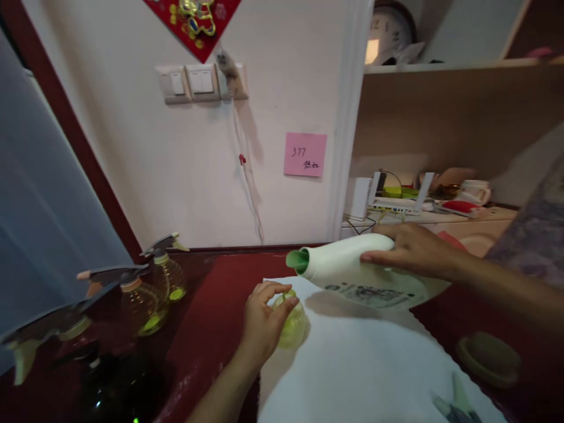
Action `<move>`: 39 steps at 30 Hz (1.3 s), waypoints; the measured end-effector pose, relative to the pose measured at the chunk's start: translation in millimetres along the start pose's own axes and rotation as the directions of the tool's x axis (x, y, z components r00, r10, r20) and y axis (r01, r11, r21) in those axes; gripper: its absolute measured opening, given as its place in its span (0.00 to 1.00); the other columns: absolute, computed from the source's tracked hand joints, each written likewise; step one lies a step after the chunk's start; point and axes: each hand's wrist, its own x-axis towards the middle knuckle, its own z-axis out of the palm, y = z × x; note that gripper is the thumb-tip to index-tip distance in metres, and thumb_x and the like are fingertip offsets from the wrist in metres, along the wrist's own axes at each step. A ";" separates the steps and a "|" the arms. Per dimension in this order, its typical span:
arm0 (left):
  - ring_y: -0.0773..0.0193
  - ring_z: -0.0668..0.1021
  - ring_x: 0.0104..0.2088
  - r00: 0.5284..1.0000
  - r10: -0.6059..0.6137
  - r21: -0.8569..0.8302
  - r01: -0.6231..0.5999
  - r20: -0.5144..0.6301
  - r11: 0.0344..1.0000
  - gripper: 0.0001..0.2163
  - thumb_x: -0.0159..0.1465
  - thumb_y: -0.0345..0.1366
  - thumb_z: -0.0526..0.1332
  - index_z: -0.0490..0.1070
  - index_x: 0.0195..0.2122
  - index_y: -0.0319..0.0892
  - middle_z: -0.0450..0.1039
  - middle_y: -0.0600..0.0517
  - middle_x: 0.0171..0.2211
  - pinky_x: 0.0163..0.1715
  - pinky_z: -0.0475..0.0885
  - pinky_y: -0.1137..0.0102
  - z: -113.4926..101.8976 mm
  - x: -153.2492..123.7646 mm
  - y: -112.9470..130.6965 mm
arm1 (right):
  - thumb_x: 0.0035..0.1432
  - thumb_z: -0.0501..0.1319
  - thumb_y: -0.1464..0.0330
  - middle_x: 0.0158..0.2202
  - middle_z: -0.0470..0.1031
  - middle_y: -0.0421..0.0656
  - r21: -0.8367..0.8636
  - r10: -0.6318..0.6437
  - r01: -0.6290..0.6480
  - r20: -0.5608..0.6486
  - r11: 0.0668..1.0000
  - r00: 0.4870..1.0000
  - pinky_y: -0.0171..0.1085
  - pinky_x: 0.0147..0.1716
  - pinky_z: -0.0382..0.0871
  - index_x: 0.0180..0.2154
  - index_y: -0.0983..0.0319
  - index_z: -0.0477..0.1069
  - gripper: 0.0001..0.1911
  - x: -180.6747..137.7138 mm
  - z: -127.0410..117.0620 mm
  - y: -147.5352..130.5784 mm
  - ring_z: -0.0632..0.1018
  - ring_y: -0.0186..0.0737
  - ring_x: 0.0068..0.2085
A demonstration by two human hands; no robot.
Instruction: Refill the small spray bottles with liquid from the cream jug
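Note:
My right hand (pixel 412 249) grips a white detergent bottle (pixel 352 276) with a green spout, tipped on its side with the spout pointing left, above a white cloth (pixel 352 358). My left hand (pixel 262 323) is closed round a small translucent green cap or cup (pixel 293 323) that rests at the left edge of the cloth, just below and left of the spout. No liquid is visibly flowing from the spout.
Three spray bottles (pixel 145 294) of yellowish liquid stand on the dark red table (pixel 211 329) at the left. A round olive lid (pixel 487 355) and a tool (pixel 453 402) lie at the right. A cluttered shelf (pixel 423 205) stands behind.

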 end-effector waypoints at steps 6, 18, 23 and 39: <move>0.51 0.77 0.45 1.000 -0.008 0.031 0.007 0.024 1.000 0.10 0.58 0.43 0.69 0.82 0.37 0.45 0.77 0.47 0.39 0.49 0.69 0.57 -3.5 2.5 -0.5 | 0.50 0.61 0.41 0.29 0.76 0.43 0.275 0.156 -0.075 -0.289 0.959 0.944 0.40 0.31 0.64 0.27 0.58 0.69 0.27 -5.7 2.0 9.3 0.76 0.48 0.33; 0.52 0.77 0.46 0.999 -0.002 0.053 -0.001 0.049 0.999 0.13 0.58 0.47 0.69 0.81 0.38 0.44 0.77 0.47 0.41 0.48 0.70 0.60 -6.1 6.1 -2.2 | 0.51 0.62 0.37 0.24 0.71 0.37 0.718 0.398 0.051 -0.442 0.694 0.804 0.37 0.26 0.65 0.30 0.61 0.72 0.32 -0.5 75.8 28.6 0.72 0.38 0.27; 0.53 0.77 0.45 0.998 -0.019 0.040 0.017 0.060 0.999 0.14 0.58 0.48 0.70 0.81 0.39 0.44 0.76 0.47 0.41 0.46 0.70 0.61 -7.6 6.7 -6.4 | 0.66 0.62 0.53 0.26 0.70 0.34 0.773 0.437 0.059 -0.417 0.632 0.797 0.33 0.26 0.69 0.33 0.63 0.71 0.19 6.6 109.5 44.6 0.72 0.31 0.25; 0.53 0.77 0.45 0.997 -0.035 0.052 0.031 0.067 0.998 0.15 0.59 0.49 0.69 0.80 0.39 0.44 0.76 0.47 0.42 0.45 0.70 0.63 -7.5 6.9 -7.1 | 0.69 0.60 0.57 0.36 0.76 0.39 0.828 0.503 0.034 -0.373 0.560 0.780 0.37 0.31 0.75 0.43 0.64 0.73 0.16 8.5 141.9 60.3 0.77 0.34 0.31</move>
